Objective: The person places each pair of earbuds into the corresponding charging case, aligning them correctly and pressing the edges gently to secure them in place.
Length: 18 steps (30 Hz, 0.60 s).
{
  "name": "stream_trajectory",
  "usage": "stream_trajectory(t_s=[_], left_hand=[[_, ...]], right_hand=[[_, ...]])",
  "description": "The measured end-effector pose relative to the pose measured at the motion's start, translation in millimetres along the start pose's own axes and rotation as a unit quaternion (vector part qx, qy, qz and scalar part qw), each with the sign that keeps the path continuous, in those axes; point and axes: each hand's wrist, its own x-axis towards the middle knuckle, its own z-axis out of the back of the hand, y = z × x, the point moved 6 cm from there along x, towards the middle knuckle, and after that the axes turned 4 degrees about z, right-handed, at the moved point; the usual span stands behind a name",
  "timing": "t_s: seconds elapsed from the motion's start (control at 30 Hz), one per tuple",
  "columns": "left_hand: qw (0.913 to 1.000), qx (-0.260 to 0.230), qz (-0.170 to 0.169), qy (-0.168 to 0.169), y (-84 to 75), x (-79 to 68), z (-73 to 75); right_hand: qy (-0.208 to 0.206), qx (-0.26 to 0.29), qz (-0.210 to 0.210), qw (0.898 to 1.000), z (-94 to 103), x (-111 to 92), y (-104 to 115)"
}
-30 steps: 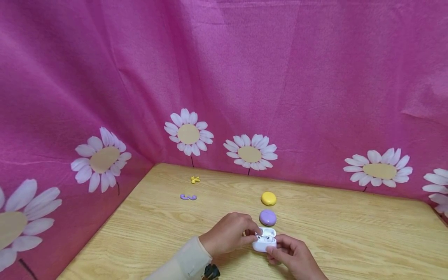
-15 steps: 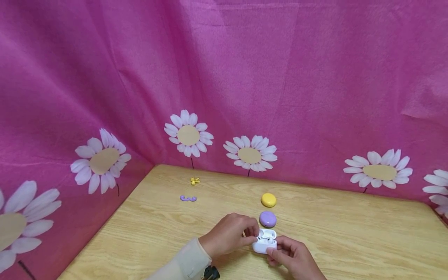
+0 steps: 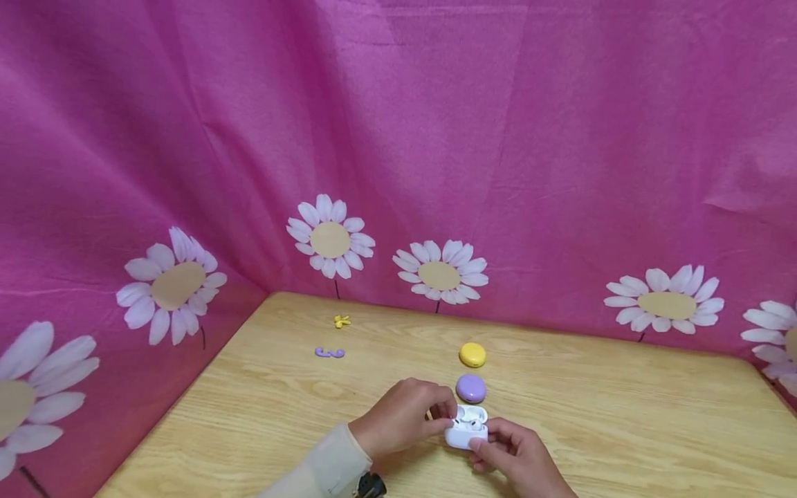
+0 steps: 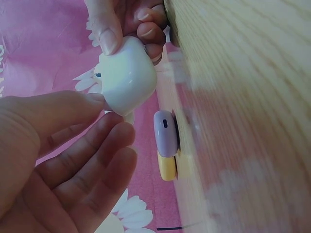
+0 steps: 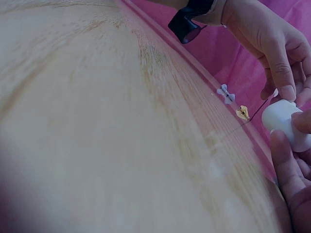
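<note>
In the head view my right hand (image 3: 521, 453) holds a white earbud charging case (image 3: 465, 437), its lid raised, with thumb and fingers around its right end. A white earbud (image 3: 476, 425) sits in the right side of the case. My left hand (image 3: 407, 417) is at the case's left side, thumb and index fingertips pinching at a second earbud (image 3: 456, 421) there, partly hidden by the fingers. In the left wrist view the case (image 4: 130, 77) is raised above the table, and the left hand's other fingers are loosely bent.
A purple round case (image 3: 471, 389) and a yellow round case (image 3: 472, 355) stand just behind the white case. Purple earbuds (image 3: 329, 353) and yellow earbuds (image 3: 342, 321) lie at the far left of the wooden table (image 3: 591, 408). A pink flowered cloth (image 3: 560, 173) hangs behind.
The left fingertips have drawn slightly back from the raised lid toward the case's left side. The head view has shifted a little. The right hand keeps its hold on the case.
</note>
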Motion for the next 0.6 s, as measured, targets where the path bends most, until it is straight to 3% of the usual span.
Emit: stream_trajectory(t_s=[0.1, 0.33, 0.6], left_hand=[[1.0000, -0.001, -0.001, 0.000, -0.8, -0.9, -0.4], [1.0000, -0.005, 0.005, 0.002, -0.2, -1.4, -0.8], [1.0000, -0.003, 0.003, 0.001, -0.1, -0.5, -1.3]], right_hand=[[0.004, -0.001, 0.010, 1.000, -0.5, -0.9, -0.1], [-0.001, 0.013, -0.013, 1.000, -0.3, -0.4, -1.9], [-0.004, 0.009, 0.000, 1.000, 0.9, 0.1, -1.4]])
